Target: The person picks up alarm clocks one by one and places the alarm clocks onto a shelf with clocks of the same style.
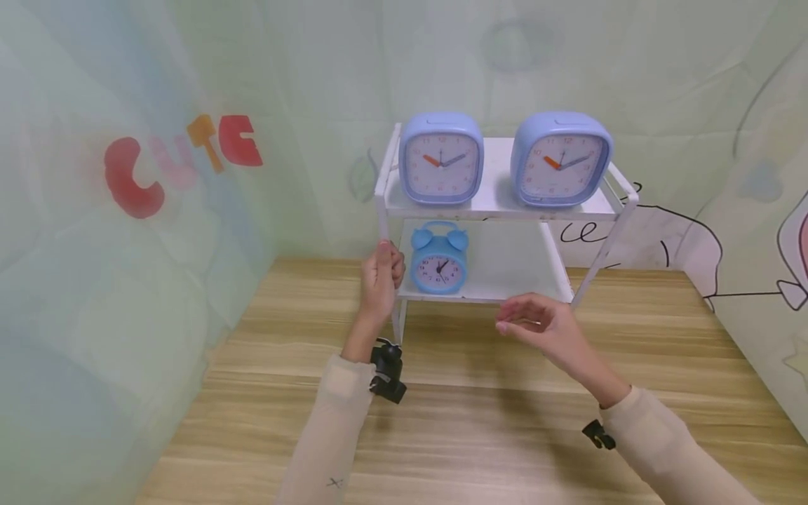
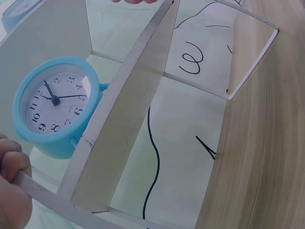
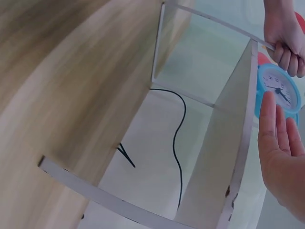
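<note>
My left hand (image 1: 381, 280) grips the left front post of a white two-tier shelf (image 1: 505, 298), beside its lower tier. A light-blue twin-bell alarm clock (image 1: 439, 263) stands upright at the left of that tier, close to this hand. Just in front of the lower tier's right half is my right hand (image 1: 536, 322), its fingers loosely bent with nothing held. In the right wrist view its fingers (image 3: 269, 121) look nearly straight. On the top tier stand two periwinkle square clocks, the left clock (image 1: 441, 160) and the right clock (image 1: 562, 160), apart from each other.
The shelf stands on a wood-grain table (image 1: 467, 435) near the back wall. Behind and beside it hangs a pale green printed backdrop (image 1: 315, 140) with coloured letters on the left and black line drawings on the right. Dark wrist cameras sit at both sleeves.
</note>
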Motion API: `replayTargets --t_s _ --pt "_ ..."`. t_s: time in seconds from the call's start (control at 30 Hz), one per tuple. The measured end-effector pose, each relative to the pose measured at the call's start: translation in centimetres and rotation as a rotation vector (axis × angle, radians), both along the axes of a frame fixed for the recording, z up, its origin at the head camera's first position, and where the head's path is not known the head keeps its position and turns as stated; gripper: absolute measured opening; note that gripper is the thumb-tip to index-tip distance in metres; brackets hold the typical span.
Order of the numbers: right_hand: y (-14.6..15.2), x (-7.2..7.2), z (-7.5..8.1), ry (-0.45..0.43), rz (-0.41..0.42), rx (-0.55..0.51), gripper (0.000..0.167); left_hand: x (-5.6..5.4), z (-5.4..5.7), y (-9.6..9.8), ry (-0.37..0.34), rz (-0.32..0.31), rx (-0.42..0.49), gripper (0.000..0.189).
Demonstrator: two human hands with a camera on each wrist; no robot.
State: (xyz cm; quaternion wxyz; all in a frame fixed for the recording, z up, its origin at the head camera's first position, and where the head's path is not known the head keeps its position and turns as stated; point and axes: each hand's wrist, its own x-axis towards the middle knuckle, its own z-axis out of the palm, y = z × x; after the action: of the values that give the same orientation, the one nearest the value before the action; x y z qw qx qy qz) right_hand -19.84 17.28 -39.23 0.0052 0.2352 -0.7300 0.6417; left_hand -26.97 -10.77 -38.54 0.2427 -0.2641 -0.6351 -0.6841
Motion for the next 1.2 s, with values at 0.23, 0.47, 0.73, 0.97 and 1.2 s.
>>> replayTargets --t_s 0.23,0.47,0.73,0.97,1.2 --pt "0.3 0.4 -0.9 0.03 -0.003 0.018 0.025 0.2 0.1 0.0 0.001 -0.01 0.005 0.062" --pt "1.0 0.8 -1.5 0.037 -0.023 0.037 0.026 0.2 0.1 -0.1 -0.014 0.0 0.012 0.057" --pt "1.5 1.4 -1.9 0.015 -0.032 0.049 0.026 0.3 0.3 -0.1 -0.025 -0.008 0.024 0.05" --pt "1.7 1.7 -2.3 0.005 -0.038 0.061 0.025 0.5 0.4 -0.1 -0.058 -0.029 0.093 0.05" --pt "2.2 2.1 -2.8 -0.006 -0.063 0.071 0.03 0.8 0.6 0.0 -0.055 -0.02 0.107 0.05"
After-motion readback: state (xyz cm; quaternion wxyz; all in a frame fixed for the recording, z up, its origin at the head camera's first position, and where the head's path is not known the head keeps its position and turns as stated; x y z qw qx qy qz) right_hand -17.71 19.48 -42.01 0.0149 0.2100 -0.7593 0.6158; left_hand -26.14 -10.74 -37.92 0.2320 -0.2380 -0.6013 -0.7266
